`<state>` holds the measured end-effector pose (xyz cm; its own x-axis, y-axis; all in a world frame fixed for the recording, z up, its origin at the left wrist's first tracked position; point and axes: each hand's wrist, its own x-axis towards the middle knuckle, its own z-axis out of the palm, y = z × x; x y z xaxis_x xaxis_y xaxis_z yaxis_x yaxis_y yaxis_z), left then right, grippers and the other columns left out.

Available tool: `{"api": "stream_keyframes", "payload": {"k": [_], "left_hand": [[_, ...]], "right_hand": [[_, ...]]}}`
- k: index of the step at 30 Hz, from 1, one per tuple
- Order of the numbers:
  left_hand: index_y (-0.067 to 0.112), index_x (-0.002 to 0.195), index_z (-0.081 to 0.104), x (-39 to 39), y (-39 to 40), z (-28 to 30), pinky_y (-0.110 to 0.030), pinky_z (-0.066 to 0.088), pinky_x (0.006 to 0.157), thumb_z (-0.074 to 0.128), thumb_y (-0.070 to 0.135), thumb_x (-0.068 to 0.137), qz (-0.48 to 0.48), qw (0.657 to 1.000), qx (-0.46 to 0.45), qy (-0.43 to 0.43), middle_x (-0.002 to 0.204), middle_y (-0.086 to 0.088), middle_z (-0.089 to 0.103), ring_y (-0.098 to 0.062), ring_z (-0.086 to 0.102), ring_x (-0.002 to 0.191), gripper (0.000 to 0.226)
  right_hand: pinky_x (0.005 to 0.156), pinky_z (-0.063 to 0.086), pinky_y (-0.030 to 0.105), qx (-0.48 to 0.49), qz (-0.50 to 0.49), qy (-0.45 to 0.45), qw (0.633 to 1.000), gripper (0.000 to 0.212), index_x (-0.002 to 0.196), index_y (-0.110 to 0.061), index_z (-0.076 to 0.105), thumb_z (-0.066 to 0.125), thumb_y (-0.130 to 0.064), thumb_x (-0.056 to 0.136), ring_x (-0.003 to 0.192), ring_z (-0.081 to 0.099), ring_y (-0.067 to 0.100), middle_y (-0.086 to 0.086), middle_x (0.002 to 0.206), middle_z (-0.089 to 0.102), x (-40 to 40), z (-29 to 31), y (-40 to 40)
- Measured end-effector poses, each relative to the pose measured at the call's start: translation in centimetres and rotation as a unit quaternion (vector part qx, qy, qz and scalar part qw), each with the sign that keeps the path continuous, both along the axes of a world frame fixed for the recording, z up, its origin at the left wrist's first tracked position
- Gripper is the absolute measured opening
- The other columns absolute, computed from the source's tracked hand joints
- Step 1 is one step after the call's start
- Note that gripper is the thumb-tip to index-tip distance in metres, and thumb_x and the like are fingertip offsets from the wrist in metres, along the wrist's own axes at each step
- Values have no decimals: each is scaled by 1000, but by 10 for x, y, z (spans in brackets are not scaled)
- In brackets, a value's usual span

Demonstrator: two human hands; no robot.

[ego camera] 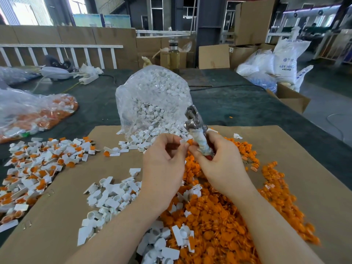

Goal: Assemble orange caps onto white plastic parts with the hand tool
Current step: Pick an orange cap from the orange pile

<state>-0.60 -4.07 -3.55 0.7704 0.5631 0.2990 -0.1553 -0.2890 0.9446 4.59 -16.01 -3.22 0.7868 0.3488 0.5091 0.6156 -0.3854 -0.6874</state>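
A white plastic part is pinched by the left hand above the orange caps; beside it, the hand tool is gripped by the right hand. Far right of the tool, "ABS" is readable on a white sack.

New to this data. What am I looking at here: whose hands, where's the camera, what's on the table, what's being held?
There is no robot. A person works bare-handed, and the single picture comes from a wide-angle camera on their head, looking forward and down.

The left hand pinches a small white plastic part at its fingertips. The right hand grips the hand tool by its taped handle, metal head pointing up.

On the cardboard sheet lie a heap of orange caps, loose white parts, and on the left a pile of assembled pieces, white with orange. An open clear bag spills more white parts behind the hands.
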Motion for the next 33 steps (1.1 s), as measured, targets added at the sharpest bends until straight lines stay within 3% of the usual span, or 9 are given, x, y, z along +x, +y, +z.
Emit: {"api": "stream_keyframes", "payload": {"k": [4,11,15,19,22,25,30,33], "left_hand": [[28,81,64,0,1,-1,-11,42,47,71,21,88,-1,1000,11,3,68,2,66,1,53,51,13],[28,82,64,-2,2,1,-13,44,49,69,22,90,1,1000,24,12,68,4,66,-2,57,56,11],[21,87,64,-2,4,6,-29,55,70,67,19,92,-17,998,-54,0,81,-5,71,-23,68,79,6],[15,86,64,-2,7,11,-12,50,63,65,14,93,-33,990,-133,-40,66,9,68,-4,67,66,7],[16,84,64,-1,8,11,-15,52,68,63,13,93,-34,987,-147,-53,65,11,66,-5,65,68,10],[16,84,64,0,9,10,-15,52,67,63,12,94,-35,986,-151,-66,67,9,66,-4,65,67,10],[12,87,64,1,9,9,-15,52,67,63,11,93,-47,984,-153,-72,69,7,67,-4,64,67,6],[11,87,64,1,8,9,-13,51,65,63,9,93,-51,982,-167,-75,68,7,65,-3,63,65,7]], "right_hand": [[59,50,39,4,-1,-26,1000,17,92,-19,61,69,-33,87,66,58,8,-10,74,62,0,0,-1],[56,39,20,-11,0,-17,1000,14,89,-27,59,69,-37,87,69,57,3,-15,71,59,2,1,-2],[58,38,16,-41,66,53,996,10,91,-30,59,67,-35,89,65,55,-1,-17,71,58,8,4,-12],[59,40,24,-87,110,107,984,10,90,-26,58,66,-32,90,61,50,1,-11,73,56,12,5,-18],[61,41,23,-101,141,126,977,9,90,-28,58,66,-30,90,66,53,1,-12,76,59,12,7,-18],[60,38,15,-111,171,142,969,9,92,-32,57,66,-31,91,67,55,-3,-24,73,60,11,7,-19],[60,38,21,-119,160,118,973,15,85,-38,54,65,-30,91,65,54,-1,-23,72,59,10,5,-17],[54,39,17,-131,135,92,978,16,83,-37,53,62,-29,92,61,54,-1,-19,68,59,7,1,-13]]}}
